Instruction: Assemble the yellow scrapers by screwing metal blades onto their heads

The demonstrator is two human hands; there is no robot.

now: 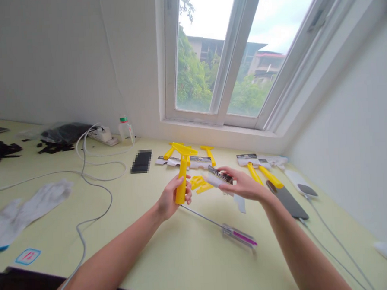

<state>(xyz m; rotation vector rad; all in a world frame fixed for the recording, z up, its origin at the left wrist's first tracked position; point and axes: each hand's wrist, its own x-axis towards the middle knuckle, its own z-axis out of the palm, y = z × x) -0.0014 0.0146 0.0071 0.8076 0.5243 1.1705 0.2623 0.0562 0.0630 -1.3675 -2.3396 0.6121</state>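
1. Holding a yellow scraper (182, 175): left hand (169, 199) is wrapped round its handle, T-shaped head up, tilted slightly. It's above the counter (173, 263); call it the landmark.
2. Right hand (245, 184) is just right of the scraper, thumb and fingers pinching a black-and-white card (218, 177). Hands apart from each other; card and scraper not touching.
3. Screwdriver (240, 236), clear handle with a purple core, lies right of the scraper and nearer the viewer. Its shaft runs toward the scraper's butt end; can't tell if they touch.
4. Yellow pieces (200, 185) lie just right of the scraper, between the hands.
5. Beyond the scraper: more yellow T-shaped tools (208, 153) and printed cards (201, 161).
6. Well right of the scraper: two yellow handles (270, 176), then a dark phone (289, 200) with a cable plugged in.
7. Well left of the scraper: white glove (50, 198). Bottle (126, 132) is left and farther back.
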